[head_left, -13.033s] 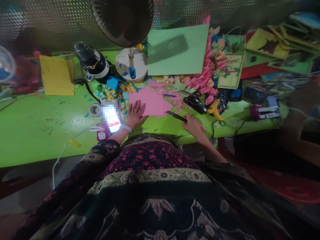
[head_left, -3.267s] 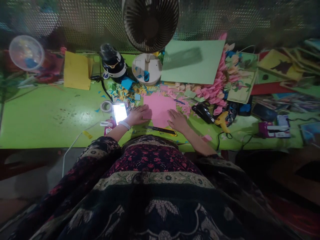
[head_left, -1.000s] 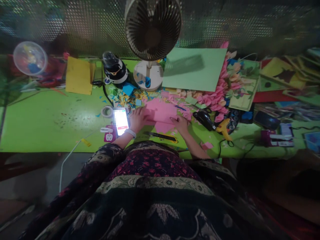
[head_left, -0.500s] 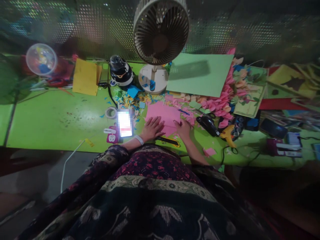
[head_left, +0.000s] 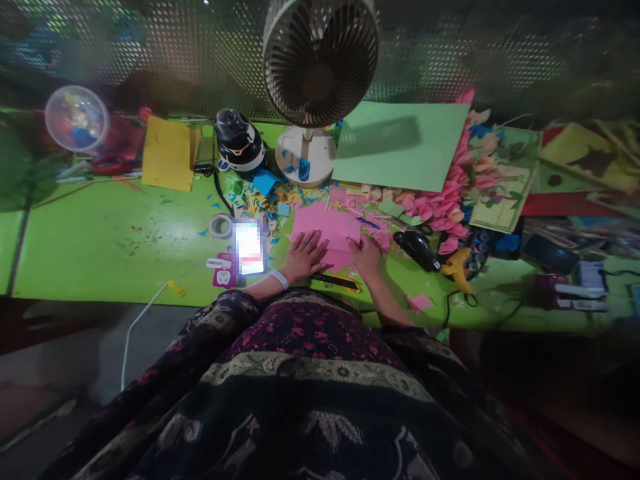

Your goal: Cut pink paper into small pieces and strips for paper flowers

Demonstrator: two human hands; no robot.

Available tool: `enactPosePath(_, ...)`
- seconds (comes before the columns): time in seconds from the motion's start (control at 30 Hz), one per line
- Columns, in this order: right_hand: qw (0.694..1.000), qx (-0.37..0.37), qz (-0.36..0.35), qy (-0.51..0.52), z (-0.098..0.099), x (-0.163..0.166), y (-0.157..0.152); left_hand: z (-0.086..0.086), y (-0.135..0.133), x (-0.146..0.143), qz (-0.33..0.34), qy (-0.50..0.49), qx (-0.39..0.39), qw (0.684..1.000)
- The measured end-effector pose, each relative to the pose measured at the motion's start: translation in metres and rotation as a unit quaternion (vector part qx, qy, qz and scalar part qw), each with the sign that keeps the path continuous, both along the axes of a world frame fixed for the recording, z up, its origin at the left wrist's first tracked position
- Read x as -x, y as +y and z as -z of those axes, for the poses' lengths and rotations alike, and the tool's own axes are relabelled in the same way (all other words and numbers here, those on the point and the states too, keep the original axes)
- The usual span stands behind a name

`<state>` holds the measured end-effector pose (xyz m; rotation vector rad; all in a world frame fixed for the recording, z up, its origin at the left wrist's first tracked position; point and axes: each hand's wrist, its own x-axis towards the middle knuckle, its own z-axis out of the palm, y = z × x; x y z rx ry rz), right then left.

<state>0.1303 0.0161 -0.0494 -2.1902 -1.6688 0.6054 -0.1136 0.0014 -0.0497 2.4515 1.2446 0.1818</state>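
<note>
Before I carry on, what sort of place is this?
Probably a papercraft work area: pink paper lies near a black-and-yellow utility knife, with colourful paper scraps and piled petal-shaped pieces behind.

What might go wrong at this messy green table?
The slim black-and-yellow craft knife lies close beside the left hand; a slip might cause a cut if its blade, hard to make out, is exposed. The round, dark-fronted fan stands behind multicoloured paper scraps; if switched on, it might scatter them.
</note>
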Motion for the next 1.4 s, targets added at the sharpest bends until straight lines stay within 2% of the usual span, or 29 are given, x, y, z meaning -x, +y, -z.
enactPosePath(0.3,1.000,-0.004,-0.007,-0.022,0.000,0.000,0.000,-0.002,-0.001,0.000,-0.002,0.006,0.008,1.000)
enactPosePath(0.57,0.998,0.026,-0.009,-0.056,-0.007,0.005,0.000,0.002,0.000,-0.001,-0.003,0.021,0.006,1.000)
enactPosePath(0.8,0.999,0.043,-0.002,-0.019,0.003,0.003,0.002,0.001,0.001,-0.002,-0.003,0.044,-0.006,0.999)
enactPosePath(0.93,0.999,-0.013,0.015,-0.025,0.000,0.003,-0.003,-0.003,0.002,-0.001,0.006,0.051,-0.003,0.999)
enactPosePath(0.97,0.999,-0.037,0.002,-0.039,-0.003,0.007,-0.005,-0.004,0.002,-0.001,0.007,0.052,-0.002,0.999)
enactPosePath(1.03,0.993,-0.066,-0.075,-0.060,-0.007,0.018,-0.012,-0.004,0.004,0.000,0.013,0.055,-0.002,0.998)
enactPosePath(1.17,0.955,-0.026,-0.290,-0.053,-0.009,0.048,-0.025,-0.001,0.006,0.003,0.034,0.063,0.007,0.997)
enactPosePath(1.23,0.941,0.007,-0.332,-0.063,-0.006,0.057,-0.029,0.001,0.007,0.003,0.038,0.069,0.011,0.997)
enactPosePath(1.4,0.926,0.036,-0.361,-0.107,0.001,0.050,-0.036,-0.001,0.010,0.005,0.056,0.075,0.016,0.995)
